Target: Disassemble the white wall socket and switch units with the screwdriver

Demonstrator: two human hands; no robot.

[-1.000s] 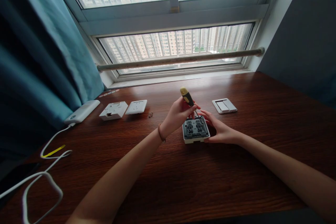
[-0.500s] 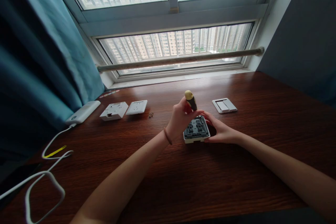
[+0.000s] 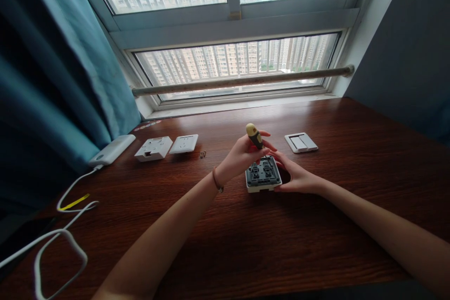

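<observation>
The left hand (image 3: pixel 242 153) had loosened its wrap on the screwdriver (image 3: pixel 254 136), while the square box (image 3: pixel 263 177) stayed put.
From where I stood, that hand had rolled back from the tighter curl of half a second before; it pinched the handle between thumb and fingers, other fingertips stretched out beyond it. I took this for a fresh grip between turns, the screwdriver work unfinished. The box sat on the counter (image 3: pixel 246 248), dark face up, the right hand (image 3: pixel 295 174) curved round its right side, thumb at the near corner, fingers by the far edge. The tip's exact seat was too small to tell. Small screws (image 3: pixel 201 154) lay well apart, to the left.
</observation>
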